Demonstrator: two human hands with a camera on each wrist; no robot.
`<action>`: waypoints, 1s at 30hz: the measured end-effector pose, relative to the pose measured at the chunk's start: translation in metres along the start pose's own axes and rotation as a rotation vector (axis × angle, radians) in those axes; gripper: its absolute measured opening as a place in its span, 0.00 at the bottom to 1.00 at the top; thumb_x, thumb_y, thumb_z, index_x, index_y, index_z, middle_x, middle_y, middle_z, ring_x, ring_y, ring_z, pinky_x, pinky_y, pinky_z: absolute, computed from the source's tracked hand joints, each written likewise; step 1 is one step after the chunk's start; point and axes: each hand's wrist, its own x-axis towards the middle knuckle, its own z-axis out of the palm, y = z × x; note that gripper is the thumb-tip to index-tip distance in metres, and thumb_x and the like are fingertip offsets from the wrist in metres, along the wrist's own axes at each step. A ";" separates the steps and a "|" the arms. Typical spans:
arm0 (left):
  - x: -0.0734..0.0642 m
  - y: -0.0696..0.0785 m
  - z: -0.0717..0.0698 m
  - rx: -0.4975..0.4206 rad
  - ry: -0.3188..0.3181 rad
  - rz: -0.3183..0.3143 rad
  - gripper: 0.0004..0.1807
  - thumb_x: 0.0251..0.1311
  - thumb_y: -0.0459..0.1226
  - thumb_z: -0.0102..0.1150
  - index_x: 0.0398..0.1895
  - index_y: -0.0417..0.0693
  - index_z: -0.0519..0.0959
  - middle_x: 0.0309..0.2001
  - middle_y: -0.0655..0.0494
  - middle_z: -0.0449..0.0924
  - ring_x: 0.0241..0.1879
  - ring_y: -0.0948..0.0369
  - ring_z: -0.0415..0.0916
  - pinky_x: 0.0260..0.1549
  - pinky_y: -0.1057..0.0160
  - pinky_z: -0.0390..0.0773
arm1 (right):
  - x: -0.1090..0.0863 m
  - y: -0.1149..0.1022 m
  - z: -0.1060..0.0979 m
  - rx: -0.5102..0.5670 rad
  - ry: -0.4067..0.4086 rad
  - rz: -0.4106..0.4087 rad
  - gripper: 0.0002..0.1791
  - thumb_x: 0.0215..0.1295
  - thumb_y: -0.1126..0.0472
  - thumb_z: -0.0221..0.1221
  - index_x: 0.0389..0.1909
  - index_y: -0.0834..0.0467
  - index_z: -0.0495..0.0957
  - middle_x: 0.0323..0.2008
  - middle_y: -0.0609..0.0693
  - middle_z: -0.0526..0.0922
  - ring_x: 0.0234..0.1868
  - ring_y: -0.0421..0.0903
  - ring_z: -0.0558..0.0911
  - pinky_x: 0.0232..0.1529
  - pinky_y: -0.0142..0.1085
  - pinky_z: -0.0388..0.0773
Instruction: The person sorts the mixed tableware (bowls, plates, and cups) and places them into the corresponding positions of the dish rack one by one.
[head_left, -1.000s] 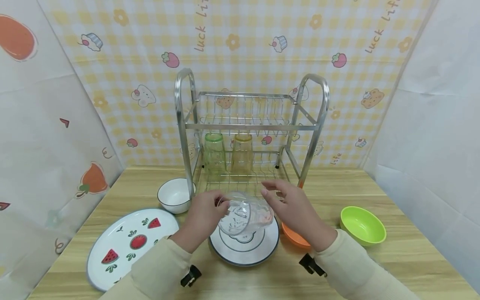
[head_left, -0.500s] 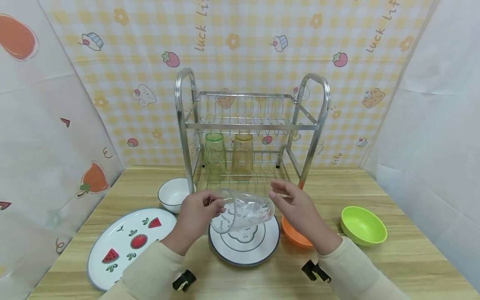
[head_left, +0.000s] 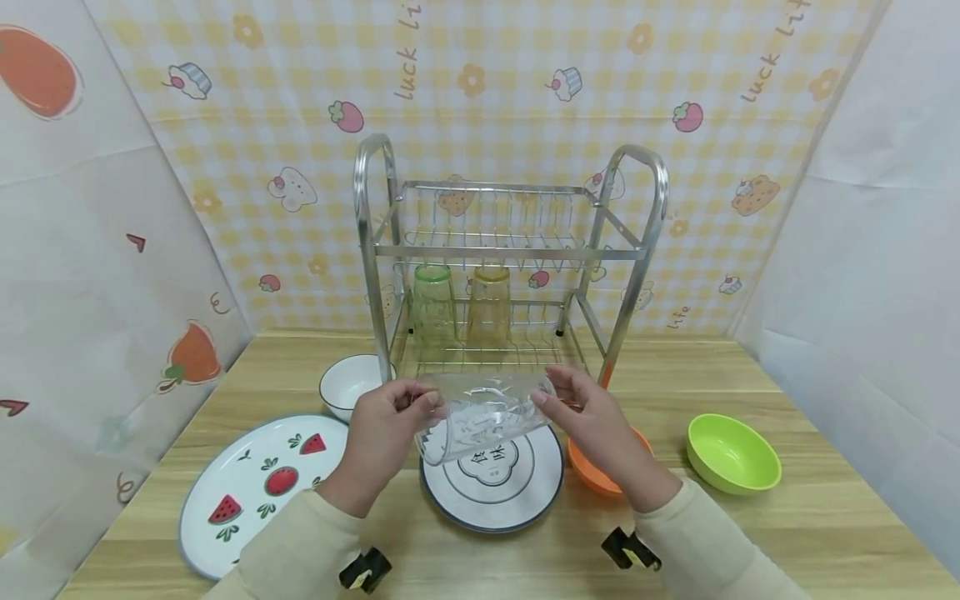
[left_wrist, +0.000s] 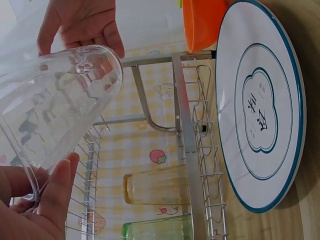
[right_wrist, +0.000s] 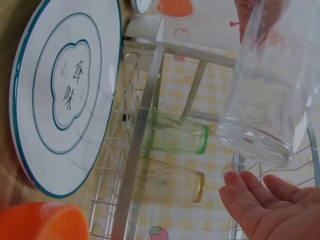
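A clear drinking glass lies tilted on its side in the air, above a white plate with a dark rim. My left hand pinches it at its open rim, thumb on one side and fingers on the other, as the left wrist view also shows. Close to the glass's base is my right hand; its fingers are loosely bent, and in the right wrist view a small gap separates the fingertips from the base. Behind the hands, a green glass and a yellow glass stand in the rack.
A two-tier metal dish rack stands at the back. Left of it are a white bowl and an oval white tray with watermelon pictures. An orange bowl sits partly under my right forearm; a lime green bowl stands farther right.
The clear glass has swung flatter and nearer to sideways, its rim shifting left with my left hand. My right hand has drifted slightly right.
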 end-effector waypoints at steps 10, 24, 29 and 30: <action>-0.001 0.000 -0.001 -0.062 0.034 -0.001 0.08 0.63 0.31 0.60 0.42 0.34 0.81 0.34 0.48 0.81 0.33 0.64 0.81 0.36 0.69 0.81 | 0.002 0.006 0.009 0.103 -0.013 0.052 0.37 0.68 0.46 0.56 0.70 0.61 0.59 0.65 0.61 0.69 0.66 0.55 0.68 0.64 0.51 0.67; 0.000 -0.008 0.006 -0.165 0.102 0.057 0.08 0.60 0.27 0.60 0.38 0.26 0.78 0.26 0.56 0.77 0.27 0.69 0.74 0.29 0.73 0.78 | 0.006 0.005 0.016 0.440 -0.131 0.101 0.33 0.73 0.48 0.48 0.69 0.65 0.58 0.61 0.61 0.72 0.64 0.54 0.71 0.65 0.45 0.65; 0.002 -0.010 0.007 -0.166 0.099 0.056 0.07 0.61 0.26 0.56 0.38 0.27 0.78 0.26 0.55 0.77 0.28 0.68 0.74 0.29 0.73 0.78 | 0.007 0.004 0.017 0.518 -0.148 0.137 0.33 0.73 0.48 0.47 0.68 0.67 0.56 0.62 0.64 0.70 0.64 0.54 0.71 0.64 0.42 0.66; 0.002 -0.011 0.007 -0.170 0.095 0.054 0.07 0.62 0.26 0.56 0.39 0.27 0.78 0.27 0.54 0.78 0.28 0.68 0.76 0.30 0.73 0.78 | 0.007 0.004 0.017 0.514 -0.144 0.145 0.33 0.72 0.48 0.47 0.68 0.66 0.57 0.62 0.63 0.70 0.63 0.54 0.72 0.64 0.41 0.66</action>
